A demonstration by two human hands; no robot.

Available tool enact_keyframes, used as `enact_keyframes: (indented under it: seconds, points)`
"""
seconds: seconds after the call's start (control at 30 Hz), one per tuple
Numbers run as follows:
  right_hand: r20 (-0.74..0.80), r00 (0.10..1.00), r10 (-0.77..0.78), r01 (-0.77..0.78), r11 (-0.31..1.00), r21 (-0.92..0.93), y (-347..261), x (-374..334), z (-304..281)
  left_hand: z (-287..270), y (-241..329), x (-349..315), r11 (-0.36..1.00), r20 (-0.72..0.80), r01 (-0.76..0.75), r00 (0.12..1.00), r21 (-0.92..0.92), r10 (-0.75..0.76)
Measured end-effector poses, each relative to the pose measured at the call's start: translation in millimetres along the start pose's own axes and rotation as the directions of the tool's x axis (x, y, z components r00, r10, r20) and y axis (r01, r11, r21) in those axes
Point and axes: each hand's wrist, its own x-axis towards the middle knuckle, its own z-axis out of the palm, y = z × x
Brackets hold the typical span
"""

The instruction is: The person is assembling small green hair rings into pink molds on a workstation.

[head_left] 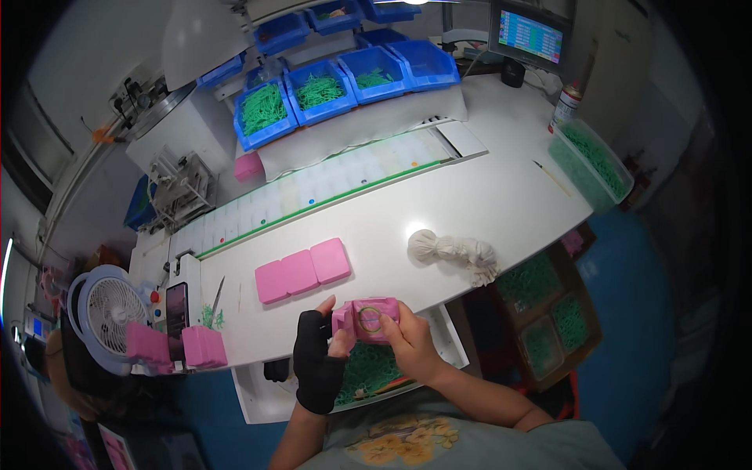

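I note the left hand [317, 356], in a dark fingerless glove, and the bare right hand [411, 345] both clamped on an open pink case [366, 319] held above the near table edge, a ring-shaped part seated inside it. Below sits a white tray [258, 399] of loose green pieces (partly hidden by the forearms). My judgement: the grip is at the case ends only, so a slip could tip the ring out into the tray. Just beyond, three closed pink cases [302, 271] lie side by side on the white table [486, 196], a white yarn bundle [454, 252] to their right. Farthest, blue bins [345, 78] hold green parts.
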Motion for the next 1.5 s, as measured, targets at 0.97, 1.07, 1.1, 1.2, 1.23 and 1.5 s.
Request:
enact_keyframes:
  seconds: [0.97,1.07,1.1,1.2,1.23,1.5]
  points:
    - [0.425,0.854,0.3,-0.377,0.92,0.11,2,3,-23,-30,-1,20,0.875,0.502,-0.383,0.841,0.295,0.199]
    - [0.384,0.887,0.258,-0.238,0.966,-0.1,-12,3,-19,-32,7,21,0.865,0.527,-0.405,0.825,0.297,0.206]
    - [0.378,0.889,0.259,-0.24,0.966,-0.099,-14,3,-18,-31,8,20,0.865,0.532,-0.407,0.821,0.293,0.207]
    - [0.351,0.897,0.269,-0.214,0.958,-0.189,-13,1,-15,-29,9,18,0.833,0.547,-0.45,0.806,0.322,0.225]
    - [0.355,0.888,0.291,-0.236,0.953,-0.19,-11,1,-14,-30,9,18,0.826,0.555,-0.454,0.803,0.335,0.217]
    - [0.463,0.839,0.284,-0.31,0.951,-0.022,-12,0,-25,-45,-15,7,0.82,0.457,-0.3,0.888,0.487,0.053]
